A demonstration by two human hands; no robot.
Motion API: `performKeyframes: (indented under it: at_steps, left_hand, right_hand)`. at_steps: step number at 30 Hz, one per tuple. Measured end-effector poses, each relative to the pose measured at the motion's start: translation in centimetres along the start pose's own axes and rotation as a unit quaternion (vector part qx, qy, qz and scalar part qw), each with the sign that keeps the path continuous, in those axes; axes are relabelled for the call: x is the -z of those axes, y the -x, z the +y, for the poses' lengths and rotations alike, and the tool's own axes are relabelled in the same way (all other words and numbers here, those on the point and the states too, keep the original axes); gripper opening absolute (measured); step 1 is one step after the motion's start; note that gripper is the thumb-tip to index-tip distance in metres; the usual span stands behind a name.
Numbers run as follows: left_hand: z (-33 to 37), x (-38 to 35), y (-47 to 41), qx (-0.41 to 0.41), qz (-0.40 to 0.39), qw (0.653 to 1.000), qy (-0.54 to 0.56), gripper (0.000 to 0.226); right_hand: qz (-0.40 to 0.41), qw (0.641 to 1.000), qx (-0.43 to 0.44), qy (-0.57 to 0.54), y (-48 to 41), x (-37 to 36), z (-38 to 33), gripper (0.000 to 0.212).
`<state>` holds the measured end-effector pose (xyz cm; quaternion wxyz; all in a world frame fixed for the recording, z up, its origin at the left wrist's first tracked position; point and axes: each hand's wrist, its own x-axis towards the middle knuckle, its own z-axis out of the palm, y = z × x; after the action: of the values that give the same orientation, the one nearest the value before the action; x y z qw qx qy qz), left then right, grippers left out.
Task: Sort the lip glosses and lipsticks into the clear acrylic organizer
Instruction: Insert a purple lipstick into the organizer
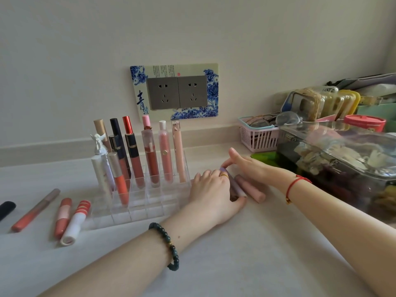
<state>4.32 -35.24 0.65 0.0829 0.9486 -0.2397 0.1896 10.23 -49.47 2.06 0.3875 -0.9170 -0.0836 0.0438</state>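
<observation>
The clear acrylic organizer (147, 211) stands left of centre, with several lip glosses (150, 155) upright in its back rows. Just right of it my left hand (211, 194) curls around a lilac tube (236, 186) lying on the counter. My right hand (246, 165) touches the far tip of that lilac tube with its fingertips. A pink tube (251, 189) lies beside the lilac one, to its right. Left of the organizer three more tubes lie flat: a thin orange gloss (34, 211), a coral tube (62, 217) and a white-and-red striped lipstick (76, 222).
A dark object (6, 209) lies at the far left edge. A large clear lidded box (342, 159) sits close on the right, with a pink basket of glasses (258, 138) behind it. A wall socket (176, 92) sits behind the organizer.
</observation>
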Motion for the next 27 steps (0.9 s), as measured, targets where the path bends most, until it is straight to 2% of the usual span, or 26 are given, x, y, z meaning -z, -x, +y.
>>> performKeyframes:
  at_steps: [5,10,13,14,18,22,27]
  left_hand:
    - [0.1,0.9,0.5,-0.03,0.039,0.996,0.073,0.035]
    - [0.1,3.6,1.4,-0.036,0.051,0.98,0.188,0.073]
    - [-0.6,5.1,2.3,-0.051,0.076,0.956,0.278,0.081]
    - [-1.0,5.5,2.7,-0.049,0.075,0.947,0.308,0.081]
    - [-3.3,7.1,4.6,-0.033,0.077,0.898,0.431,0.08]
    - [-6.0,8.6,6.4,-0.028,0.073,0.875,0.478,0.074]
    - [-9.1,9.7,8.2,0.015,0.112,0.849,0.517,0.046]
  right_hand:
    - [0.058,0.995,0.052,-0.068,0.9,0.7,-0.8,0.056]
    - [0.103,0.97,0.106,-0.191,3.2,2.3,-3.3,0.036]
    - [0.103,0.958,0.156,-0.216,4.6,2.5,-5.2,0.014]
    - [0.099,0.953,0.174,-0.226,5.1,2.4,-5.9,0.013]
    - [0.077,0.931,0.225,-0.278,6.3,1.1,-8.8,0.029]
    - [0.084,0.913,0.266,-0.296,6.7,-0.9,-11.9,0.034]
    - [0.105,0.915,0.298,-0.25,6.4,-4.0,-14.6,0.039]
